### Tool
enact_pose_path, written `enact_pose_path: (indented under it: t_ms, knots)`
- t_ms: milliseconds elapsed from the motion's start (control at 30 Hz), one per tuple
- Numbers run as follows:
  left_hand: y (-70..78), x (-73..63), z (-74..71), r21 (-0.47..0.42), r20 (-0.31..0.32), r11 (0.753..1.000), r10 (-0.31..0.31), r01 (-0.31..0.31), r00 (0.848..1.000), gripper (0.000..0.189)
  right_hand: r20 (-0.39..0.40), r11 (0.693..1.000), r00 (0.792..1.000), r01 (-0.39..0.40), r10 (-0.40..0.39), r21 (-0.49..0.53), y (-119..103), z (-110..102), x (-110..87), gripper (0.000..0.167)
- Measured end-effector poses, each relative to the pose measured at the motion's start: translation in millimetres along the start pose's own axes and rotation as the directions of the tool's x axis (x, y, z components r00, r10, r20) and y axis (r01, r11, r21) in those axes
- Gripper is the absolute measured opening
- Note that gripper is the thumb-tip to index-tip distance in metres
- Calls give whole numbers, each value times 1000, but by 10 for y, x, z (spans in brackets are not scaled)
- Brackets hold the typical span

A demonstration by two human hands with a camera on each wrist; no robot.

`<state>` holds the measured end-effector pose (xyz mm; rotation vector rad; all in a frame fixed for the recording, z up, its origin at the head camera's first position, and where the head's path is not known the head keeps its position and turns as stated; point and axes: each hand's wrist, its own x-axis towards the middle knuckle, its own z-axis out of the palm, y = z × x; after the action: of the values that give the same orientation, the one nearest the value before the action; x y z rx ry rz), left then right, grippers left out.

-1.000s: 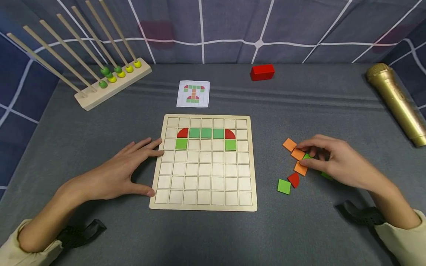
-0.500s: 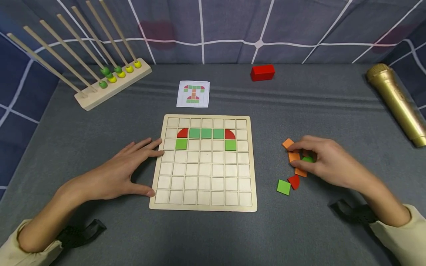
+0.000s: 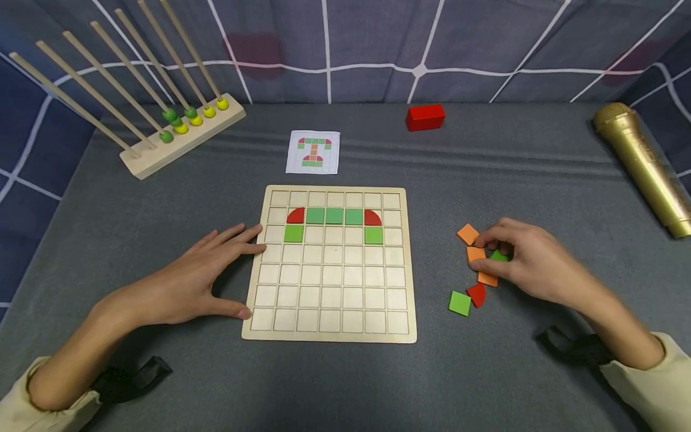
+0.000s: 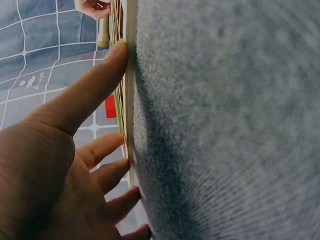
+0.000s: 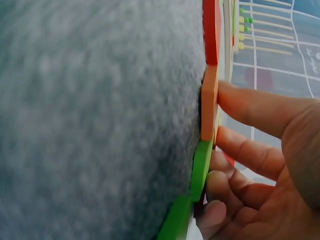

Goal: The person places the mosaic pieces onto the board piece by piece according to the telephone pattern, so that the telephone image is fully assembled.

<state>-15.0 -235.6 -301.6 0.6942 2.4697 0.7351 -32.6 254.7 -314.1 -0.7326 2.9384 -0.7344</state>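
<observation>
My left hand (image 3: 189,288) rests with fingers spread at the left edge of a wooden grid board (image 3: 333,327); in the left wrist view its thumb (image 4: 95,87) and fingertips touch the board's side. Red quarter-circle tiles and green square tiles form an arch in the board's upper rows. To the right, my right hand (image 3: 531,261) pinches an orange square tile (image 3: 475,255) between thumb and index finger. Around it lie another orange tile (image 3: 467,234), a third orange tile (image 3: 488,279), a red quarter-circle (image 3: 477,294) and green tiles (image 3: 460,303), some partly hidden under the hand.
A pattern card (image 3: 313,152) lies behind the board. At the back left stands a wooden bead abacus (image 3: 183,138) with tall rods. A red block (image 3: 425,117) sits at the back, and a gold microphone (image 3: 642,168) lies at the far right.
My right hand has moved slightly left and shifted the middle orange tile left, away from its earlier spot. The left hand and the board have stayed in place.
</observation>
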Motion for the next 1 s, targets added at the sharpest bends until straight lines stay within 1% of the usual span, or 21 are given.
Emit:
enact_pose_path:
  t_ms: [133,300,400,633,733,833,1000]
  knots:
    - [2,3,-1,-4,0,1000,3,-3,1000,99,-12,998,1000,11,-11,-54,-19,21,10,17]
    - [10,8,1,-5,3,1000,-5,5,1000,100,-84,992,992,87,-94,-88,-40,18,11,21]
    - [12,7,3,-5,4,1000,-5,5,1000,101,-123,990,983,129,-136,-60,-83,8,18,26]
    - [10,9,6,1,3,1000,0,0,1000,100,-164,976,964,216,-208,33,-226,26,64,27]
    - [9,7,5,2,4,1000,-1,1,1000,100,-175,971,961,228,-214,65,-320,59,113,27]
    - [8,2,5,3,4,1000,-2,2,1000,100,-172,970,963,226,-208,88,-431,100,187,27]
    - [7,-3,4,6,1,1000,3,-3,1000,100,-152,960,961,250,-230,129,-623,197,362,20]
